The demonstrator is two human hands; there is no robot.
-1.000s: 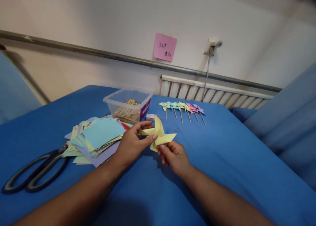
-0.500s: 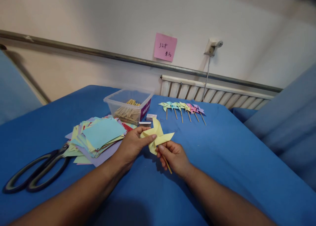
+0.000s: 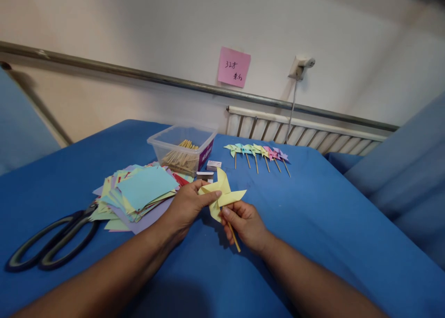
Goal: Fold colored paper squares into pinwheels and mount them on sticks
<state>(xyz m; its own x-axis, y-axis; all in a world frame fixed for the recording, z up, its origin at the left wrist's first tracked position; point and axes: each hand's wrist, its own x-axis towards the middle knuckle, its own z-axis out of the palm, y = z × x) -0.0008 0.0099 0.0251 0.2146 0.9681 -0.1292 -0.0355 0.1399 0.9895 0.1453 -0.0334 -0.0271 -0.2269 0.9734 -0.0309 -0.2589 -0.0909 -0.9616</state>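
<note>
A yellow paper pinwheel (image 3: 222,191) is held over the blue cloth between both hands. My left hand (image 3: 186,206) pinches its centre with thumb and forefinger. My right hand (image 3: 244,224) is closed just below the paper round a thin wooden stick (image 3: 234,237), whose lower end pokes out under the fingers. The stick's top is hidden behind the pinwheel.
A stack of coloured paper squares (image 3: 139,190) lies left of my hands, with black scissors (image 3: 52,241) further left. A clear plastic box of sticks (image 3: 182,149) and two small white boxes (image 3: 212,165) sit behind. Several finished pinwheels (image 3: 257,152) lie in a row at the back.
The wooden stick has come into view under my right hand and now sticks out further below it. The pinwheel has shifted only slightly.
</note>
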